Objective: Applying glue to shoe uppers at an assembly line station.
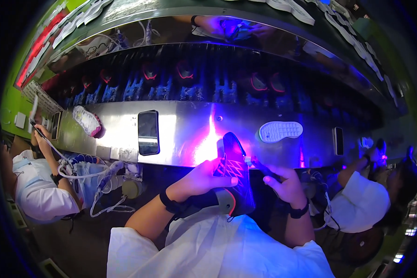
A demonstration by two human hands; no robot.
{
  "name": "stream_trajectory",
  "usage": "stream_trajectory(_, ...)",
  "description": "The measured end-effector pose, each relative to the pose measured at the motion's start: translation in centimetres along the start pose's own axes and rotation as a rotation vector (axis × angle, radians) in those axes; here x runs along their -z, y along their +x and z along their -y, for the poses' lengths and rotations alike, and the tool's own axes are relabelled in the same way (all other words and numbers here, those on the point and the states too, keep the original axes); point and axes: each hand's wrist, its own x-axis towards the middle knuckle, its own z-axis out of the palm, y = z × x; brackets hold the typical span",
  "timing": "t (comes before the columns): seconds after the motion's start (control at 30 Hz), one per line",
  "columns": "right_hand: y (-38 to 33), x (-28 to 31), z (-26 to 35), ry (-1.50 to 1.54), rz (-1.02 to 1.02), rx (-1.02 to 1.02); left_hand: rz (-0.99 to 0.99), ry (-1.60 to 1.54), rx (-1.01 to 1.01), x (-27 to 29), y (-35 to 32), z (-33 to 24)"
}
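Note:
In front of my chest, just over the bench's near edge, a dark shoe upper [238,187] with zigzag pink-looking lacing is tilted toe-up. My left hand [204,178] is wrapped round its left side, thumb lying across the lacing. To the shoe's right, my right hand [287,184] closes round a dark, slim-handled tool [265,168]. The tool's tip points at the upper's side; whether it touches cannot be made out. Violet light glares on the metal bench [180,116] behind the shoe. A white shoe sole [281,131] lies on the bench, right of the shoe.
A black phone [148,133] and a pale shoe [86,121] lie left on the bench; another phone [338,141] lies right. Beyond runs a dark conveyor [162,88] bearing several dark shoes. White soles [294,10] line a shelf above. Co-workers sit at left [44,183] and right [363,199].

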Motion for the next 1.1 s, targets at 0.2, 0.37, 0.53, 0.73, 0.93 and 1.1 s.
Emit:
stream_trajectory(0.2,-0.7,0.4,2.0,0.133,0.134,-0.189,-0.117,0.005,0.048,0.6,-0.1,-0.1)
stream_trajectory(0.37,1.8,-0.3,1.4,0.032,-0.038,-0.058,-0.112,0.031,0.053,0.1,0.6,-1.2)
stream_trajectory(0.53,-1.8,1.9,1.6,0.243,0.092,-0.114,-0.171,-0.020,-0.009,-0.7,1.5,-2.1)
stream_trajectory(0.73,-5.4,5.8,2.1,0.149,0.104,-0.257,-0.197,0.022,-0.060,-3.1,4.3,-1.8)
stream_trajectory(0.93,-6.0,6.6,2.3,0.051,0.066,-0.277,-0.270,-0.026,-0.039,-4.0,4.8,-1.4)
stream_trajectory(1.1,-6.0,6.4,3.2,-0.057,0.014,-0.158,-0.303,-0.212,0.060,-4.0,3.9,-0.6)
